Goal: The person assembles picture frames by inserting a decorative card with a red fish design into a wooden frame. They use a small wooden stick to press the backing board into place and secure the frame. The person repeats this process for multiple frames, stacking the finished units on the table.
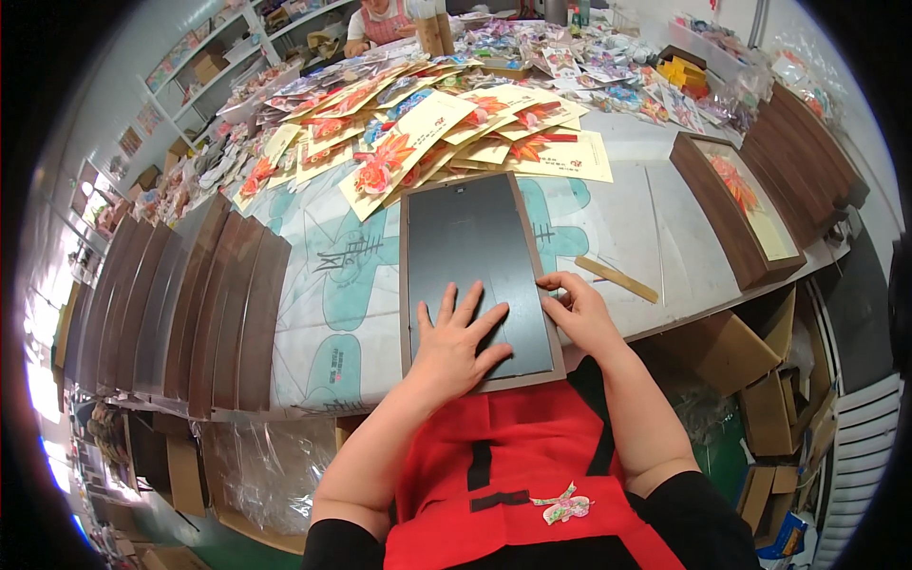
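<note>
A dark-brown picture frame (pixel 529 228) lies face down in front of me, near the table's front edge. Its black back panel (pixel 465 228) faces up, with a small hanger near the far end. Flat on the near part of that panel rests my left hand (pixel 454 344), fingers spread. My right hand (pixel 581 312) grips the frame's right side, its thumb and curled fingers at the rim. Just beyond the right hand lies a flat wooden strip (pixel 617 278). Cream cards (pixel 418 142) with red-orange flower prints are heaped past the frame's far end.
Brown frames (pixel 214 313) stand in a row at the left. On the right, a frame with a flower picture (pixel 736 204) leans beside more frames (pixel 798 161). Packets (pixel 589 71) cover the far table, where another person (pixel 385 21) sits. Cardboard boxes (pixel 727 351) stand below the table.
</note>
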The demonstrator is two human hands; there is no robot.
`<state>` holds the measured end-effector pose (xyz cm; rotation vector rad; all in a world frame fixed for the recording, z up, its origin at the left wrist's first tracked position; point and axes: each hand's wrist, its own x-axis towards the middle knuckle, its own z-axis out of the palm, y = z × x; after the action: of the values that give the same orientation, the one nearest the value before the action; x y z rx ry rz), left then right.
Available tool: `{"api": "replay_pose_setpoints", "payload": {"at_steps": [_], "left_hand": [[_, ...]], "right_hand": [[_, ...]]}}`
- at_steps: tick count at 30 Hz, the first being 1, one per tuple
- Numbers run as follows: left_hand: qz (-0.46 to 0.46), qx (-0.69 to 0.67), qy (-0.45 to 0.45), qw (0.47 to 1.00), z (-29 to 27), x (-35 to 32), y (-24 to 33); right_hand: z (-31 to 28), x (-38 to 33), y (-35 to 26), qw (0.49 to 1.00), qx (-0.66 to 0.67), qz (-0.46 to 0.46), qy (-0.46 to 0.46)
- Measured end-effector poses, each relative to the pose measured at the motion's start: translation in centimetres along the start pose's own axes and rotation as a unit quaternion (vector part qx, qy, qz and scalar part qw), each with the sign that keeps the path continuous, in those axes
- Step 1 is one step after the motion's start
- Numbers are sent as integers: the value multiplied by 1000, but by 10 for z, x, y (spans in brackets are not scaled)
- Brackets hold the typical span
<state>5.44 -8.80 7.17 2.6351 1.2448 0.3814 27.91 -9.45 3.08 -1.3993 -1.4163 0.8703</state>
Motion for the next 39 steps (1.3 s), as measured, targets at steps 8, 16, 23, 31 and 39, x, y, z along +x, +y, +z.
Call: {"api": "replay_pose_setpoints", "payload": {"at_steps": [8,16,23,31,39], "left_hand": [[-84,-49,57,994,9,17,13],[-43,-176,181,967,10,23,14],[-48,-239,214,946,-2,26,15],[-56,-249,214,943,0,25,13],[-59,-211,202,955,7,26,14]], "right_hand": [[-13,-2,10,997,-9,-28,66],[-11,9,-3,999,36,-6,-17],[-8,16,-10,999,20,39,-27],[8,24,-18,979,-198,-39,33],[7,28,-2,991,-116,-62,13]]}}
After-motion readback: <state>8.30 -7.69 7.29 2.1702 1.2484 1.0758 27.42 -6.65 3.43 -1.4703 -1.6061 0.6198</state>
